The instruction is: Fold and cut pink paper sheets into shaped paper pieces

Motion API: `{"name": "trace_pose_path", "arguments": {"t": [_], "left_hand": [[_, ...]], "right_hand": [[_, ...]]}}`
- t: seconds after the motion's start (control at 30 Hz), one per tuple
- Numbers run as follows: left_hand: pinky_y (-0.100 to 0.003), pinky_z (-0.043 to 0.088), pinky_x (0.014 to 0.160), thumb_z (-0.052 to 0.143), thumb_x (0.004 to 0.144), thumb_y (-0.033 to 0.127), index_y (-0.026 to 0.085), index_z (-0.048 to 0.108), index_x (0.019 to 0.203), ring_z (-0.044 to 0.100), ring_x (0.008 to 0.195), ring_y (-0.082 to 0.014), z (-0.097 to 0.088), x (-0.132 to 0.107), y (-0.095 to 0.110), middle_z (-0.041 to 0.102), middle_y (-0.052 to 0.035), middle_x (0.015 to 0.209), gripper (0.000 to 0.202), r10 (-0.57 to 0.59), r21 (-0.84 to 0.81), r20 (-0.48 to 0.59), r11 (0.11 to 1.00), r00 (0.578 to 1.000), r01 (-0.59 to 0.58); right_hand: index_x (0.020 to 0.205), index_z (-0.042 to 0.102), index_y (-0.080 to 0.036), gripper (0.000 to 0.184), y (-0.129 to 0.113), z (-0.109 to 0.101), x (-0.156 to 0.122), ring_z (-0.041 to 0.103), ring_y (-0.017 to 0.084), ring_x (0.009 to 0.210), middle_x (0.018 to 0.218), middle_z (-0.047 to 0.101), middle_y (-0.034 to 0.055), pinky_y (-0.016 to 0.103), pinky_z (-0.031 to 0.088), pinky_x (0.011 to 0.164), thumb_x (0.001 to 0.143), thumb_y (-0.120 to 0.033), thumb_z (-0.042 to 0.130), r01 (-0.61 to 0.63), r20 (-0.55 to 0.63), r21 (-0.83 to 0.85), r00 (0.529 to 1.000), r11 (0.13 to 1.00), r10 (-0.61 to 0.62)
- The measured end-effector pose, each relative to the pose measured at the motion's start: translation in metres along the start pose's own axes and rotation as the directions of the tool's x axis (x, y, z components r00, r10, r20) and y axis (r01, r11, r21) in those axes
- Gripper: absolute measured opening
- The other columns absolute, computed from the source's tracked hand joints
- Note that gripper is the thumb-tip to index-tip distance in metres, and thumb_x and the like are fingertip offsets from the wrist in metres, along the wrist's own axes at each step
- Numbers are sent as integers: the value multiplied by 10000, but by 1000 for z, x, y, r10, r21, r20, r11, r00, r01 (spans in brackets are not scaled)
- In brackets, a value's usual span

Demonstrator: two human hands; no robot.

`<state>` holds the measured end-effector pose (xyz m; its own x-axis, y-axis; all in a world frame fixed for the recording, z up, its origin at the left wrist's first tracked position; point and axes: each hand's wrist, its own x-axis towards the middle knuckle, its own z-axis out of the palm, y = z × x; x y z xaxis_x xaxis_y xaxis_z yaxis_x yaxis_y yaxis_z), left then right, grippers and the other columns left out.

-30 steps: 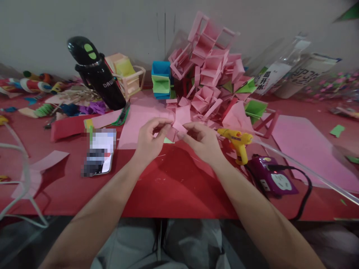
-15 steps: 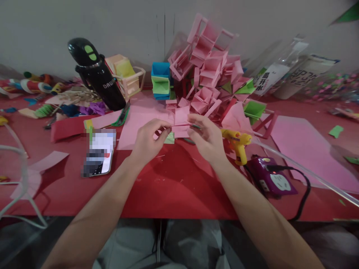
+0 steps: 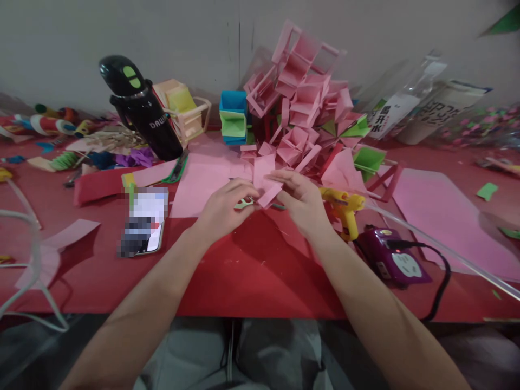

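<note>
Between my two hands is a small piece of pink paper (image 3: 271, 192), tilted and seemingly folded. My left hand (image 3: 227, 203) pinches its left end between thumb and fingers. At its right end, my right hand (image 3: 299, 200) grips it, with the fingers bent over the top. Just beyond, a pink paper strip (image 3: 264, 167) stands up from behind the held piece. Pink sheets (image 3: 207, 176) lie under and to the left of the hands. Partly hidden beneath my left fingers is something pale green (image 3: 244, 203). A yellow glue gun (image 3: 343, 206) lies right of my right hand.
A heap of pink folded-paper chairs (image 3: 303, 97) rises behind the hands. A black bottle (image 3: 142, 108) and a phone (image 3: 148, 222) are on the left. At right are a purple power box (image 3: 392, 254) with a cable, pink sheets (image 3: 447, 216) and a clear bottle (image 3: 406, 95).
The pink paper has turned from level to tilted, its right end now higher. My left hand has shifted slightly right and down; my right hand has moved a little with the paper.
</note>
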<state>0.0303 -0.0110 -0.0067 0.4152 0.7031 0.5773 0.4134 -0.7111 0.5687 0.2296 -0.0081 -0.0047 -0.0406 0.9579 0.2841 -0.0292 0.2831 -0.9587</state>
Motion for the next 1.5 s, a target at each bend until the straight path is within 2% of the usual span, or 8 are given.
{"name": "trace_pose_path", "arguments": {"t": [0.17,0.37,0.5,0.63,0.83,0.97,1.13,1.5], "left_hand": [[-262,555,654,792,779,249,209,624,1206,657,785,-128,-3,0,3,632,-92,1240,461,-207,-84,50,974,977,210],[-308,583,755,774,780,207,214,590,1338,682,778,-141,-3,1,9,686,-84,1187,587,-306,-128,119,939,945,320],[-322,587,783,788,780,240,265,574,1380,688,815,-153,-2,0,9,674,-75,1239,637,-258,-144,142,950,956,278],[-321,585,780,766,786,191,253,574,1370,681,822,-156,-3,-1,9,681,-77,1225,618,-213,-60,139,973,967,223],[-269,586,715,733,802,155,235,554,1363,662,750,-113,-3,-2,3,676,-75,1225,594,-135,-23,5,991,991,135],[-268,585,696,750,813,197,239,561,1352,650,742,-115,-2,-2,0,677,-72,1171,573,-79,-11,-39,997,996,79],[-269,576,726,740,830,174,256,533,1393,633,789,-119,-2,-2,2,658,-57,1145,605,-37,-13,15,999,999,37],[-300,583,768,726,818,154,272,579,1292,641,960,-168,-1,0,5,612,-76,1233,510,-82,-171,35,981,996,87]], "right_hand": [[1036,710,-209,315,2,-2,0,708,184,907,1020,766,48,358,570,828,758,-99,609,91,-9,-128,996,988,-93],[954,748,-217,331,2,-1,-2,691,162,833,907,762,8,321,542,790,745,-49,553,236,52,-249,972,940,-230],[964,745,-222,357,1,-1,-3,688,162,845,923,761,7,320,538,794,746,-37,531,266,59,-274,964,924,-260],[973,730,-224,328,-1,0,-4,688,166,878,945,755,11,330,542,829,760,-48,553,286,66,-290,958,913,-279],[1052,683,-233,232,-5,4,-5,677,179,972,1067,716,43,330,559,846,820,-224,681,211,-1,-213,976,954,-216],[913,675,-203,146,-6,4,-4,643,152,795,878,692,26,290,533,708,839,-325,703,145,-50,-212,986,967,-159],[771,632,-186,110,-6,3,-4,522,109,626,687,589,-21,260,444,605,844,-265,658,160,-11,-244,986,956,-168],[757,650,-190,204,-5,3,-2,503,113,594,669,589,-12,258,429,557,823,-378,696,86,-20,-161,996,983,-90]]}}
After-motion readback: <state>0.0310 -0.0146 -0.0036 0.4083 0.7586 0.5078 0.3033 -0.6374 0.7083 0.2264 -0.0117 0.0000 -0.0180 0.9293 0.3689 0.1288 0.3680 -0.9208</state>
